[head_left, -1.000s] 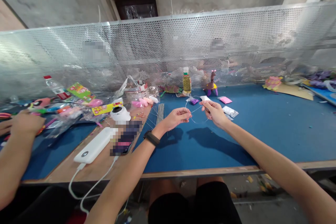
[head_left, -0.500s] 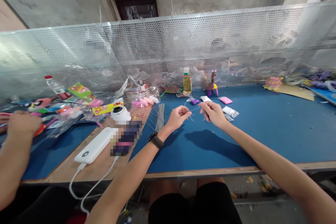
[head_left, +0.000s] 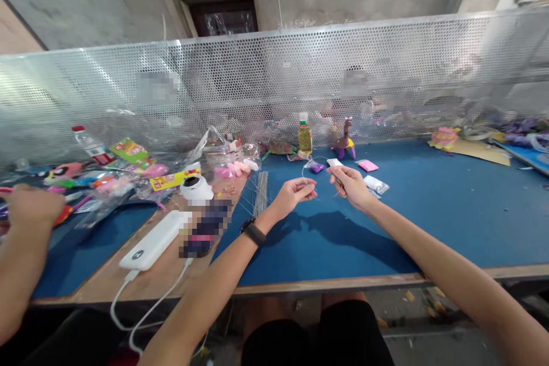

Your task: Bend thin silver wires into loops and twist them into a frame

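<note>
As my left hand point(head_left: 295, 191) and right hand point(head_left: 350, 184) each pinch the thin silver wire point(head_left: 315, 158), its loop bows away from me between them, equally close to both.

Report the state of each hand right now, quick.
Left hand: closed, its grip pinching a thin silver wire.
Right hand: closed, pinching the other end of what looks like the same wire.

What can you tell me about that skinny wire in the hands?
The wire is very thin, silvery, metal-looking. It is bent into a round loop arching between the left hand and the right hand, which pinch it with their fingertips. It is held above the blue table mat, touching only the hands.
</note>
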Demonstrator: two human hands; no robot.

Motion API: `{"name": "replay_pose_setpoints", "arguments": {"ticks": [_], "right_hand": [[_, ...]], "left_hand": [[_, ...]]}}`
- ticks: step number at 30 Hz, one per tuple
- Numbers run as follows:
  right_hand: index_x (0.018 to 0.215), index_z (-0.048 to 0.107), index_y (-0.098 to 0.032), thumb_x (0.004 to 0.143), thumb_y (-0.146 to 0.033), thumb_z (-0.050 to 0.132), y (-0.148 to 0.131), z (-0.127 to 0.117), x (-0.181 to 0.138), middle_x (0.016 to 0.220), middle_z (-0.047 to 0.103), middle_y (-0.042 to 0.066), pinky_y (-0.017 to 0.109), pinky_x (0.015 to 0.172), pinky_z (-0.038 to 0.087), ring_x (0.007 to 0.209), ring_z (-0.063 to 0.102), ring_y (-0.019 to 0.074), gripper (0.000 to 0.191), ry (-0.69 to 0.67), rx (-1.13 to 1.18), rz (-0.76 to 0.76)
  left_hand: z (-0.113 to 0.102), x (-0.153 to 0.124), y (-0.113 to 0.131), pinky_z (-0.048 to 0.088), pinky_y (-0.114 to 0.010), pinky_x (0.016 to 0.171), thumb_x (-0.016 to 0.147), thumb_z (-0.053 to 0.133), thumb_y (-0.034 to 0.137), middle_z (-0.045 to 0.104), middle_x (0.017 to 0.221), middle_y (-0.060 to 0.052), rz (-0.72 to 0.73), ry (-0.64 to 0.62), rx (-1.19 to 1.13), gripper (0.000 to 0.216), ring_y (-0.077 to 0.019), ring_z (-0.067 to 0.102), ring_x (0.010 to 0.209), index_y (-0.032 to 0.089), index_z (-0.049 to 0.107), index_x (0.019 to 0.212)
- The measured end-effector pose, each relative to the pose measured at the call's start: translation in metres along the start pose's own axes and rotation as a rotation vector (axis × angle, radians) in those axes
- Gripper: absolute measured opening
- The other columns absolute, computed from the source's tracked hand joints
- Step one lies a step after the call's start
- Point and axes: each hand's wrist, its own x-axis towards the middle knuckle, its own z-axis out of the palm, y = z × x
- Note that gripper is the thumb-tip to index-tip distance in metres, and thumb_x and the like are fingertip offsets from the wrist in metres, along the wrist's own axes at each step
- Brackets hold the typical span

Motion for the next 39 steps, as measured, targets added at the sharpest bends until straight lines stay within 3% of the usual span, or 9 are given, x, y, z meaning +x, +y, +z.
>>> {"name": "replay_pose_setpoints", "arguments": {"ticks": [6,14,16,20,23,28,32,39], "right_hand": [[0.084,0.068,-0.018,0.070,-0.070,0.080,-0.001,-0.001,0.000,0.060,0.060,-0.004,0.020,0.028,0.027,0.033,0.038,0.0043,0.055,-0.010,-0.044,-0.010],[0.092,0.069,-0.017,0.083,-0.067,0.069,0.001,0.005,-0.008,0.047,0.050,-0.007,0.021,0.032,0.031,0.032,0.042,0.0082,0.051,-0.083,-0.214,-0.025],[0.092,0.069,-0.017,0.082,-0.068,0.069,0.001,0.004,-0.007,0.047,0.050,-0.007,0.022,0.031,0.030,0.031,0.042,0.0082,0.052,-0.076,-0.215,-0.019],[0.090,0.069,-0.017,0.078,-0.069,0.073,0.002,-0.003,-0.001,0.047,0.048,-0.008,0.022,0.030,0.025,0.031,0.039,0.0072,0.053,-0.017,-0.155,-0.011],[0.091,0.070,-0.017,0.075,-0.067,0.077,0.001,-0.007,0.003,0.047,0.046,-0.009,0.021,0.031,0.024,0.032,0.035,0.0061,0.052,0.007,-0.087,0.008],[0.095,0.071,-0.017,0.070,-0.064,0.082,-0.001,-0.007,0.003,0.048,0.045,-0.009,0.020,0.031,0.021,0.034,0.034,0.0055,0.055,-0.011,-0.010,0.084],[0.092,0.070,-0.017,0.069,-0.065,0.082,-0.001,-0.008,0.003,0.047,0.045,-0.009,0.020,0.031,0.021,0.033,0.033,0.0053,0.055,-0.031,-0.019,0.105],[0.081,0.066,-0.017,0.077,-0.067,0.075,0.004,-0.011,0.005,0.046,0.048,-0.007,0.020,0.030,0.025,0.031,0.037,0.0059,0.051,-0.112,-0.138,0.055]], "left_hand": [[0.000,0.000,0.003,0.055,-0.027,0.066,0.083,0.078,0.036,0.076,0.075,-0.009,0.093,0.020,0.188,0.035,-0.0138,0.067,0.060,0.009,0.072,0.103],[0.005,0.003,0.001,0.051,-0.023,0.053,0.083,0.065,0.014,0.073,0.063,-0.006,0.067,0.245,0.351,0.011,-0.0143,0.066,0.049,0.010,0.071,0.092],[0.004,0.003,0.000,0.054,-0.025,0.059,0.085,0.066,0.016,0.074,0.067,-0.007,0.012,0.208,0.287,0.011,-0.0152,0.068,0.054,0.010,0.071,0.092],[-0.007,0.006,-0.001,0.057,-0.032,0.083,0.087,0.072,0.035,0.078,0.090,-0.013,-0.088,-0.008,0.060,0.026,-0.0186,0.074,0.079,0.010,0.074,0.096],[-0.017,0.006,-0.002,0.056,-0.036,0.090,0.085,0.075,0.049,0.077,0.091,-0.014,-0.132,-0.109,-0.116,0.041,-0.0200,0.073,0.085,0.010,0.074,0.096],[-0.022,0.002,-0.001,0.053,-0.040,0.099,0.087,0.076,0.046,0.064,0.072,-0.002,-0.121,-0.227,-0.248,0.035,-0.0122,0.064,0.072,0.011,0.072,0.092],[-0.019,-0.001,0.002,0.052,-0.042,0.103,0.088,0.075,0.048,0.059,0.071,0.000,-0.118,-0.268,-0.242,0.037,-0.0101,0.060,0.070,0.012,0.069,0.087],[-0.018,-0.002,0.003,0.057,-0.039,0.091,0.085,0.075,0.055,0.051,0.069,0.004,-0.040,-0.256,-0.186,0.045,-0.0064,0.049,0.060,0.013,0.060,0.078]]}}
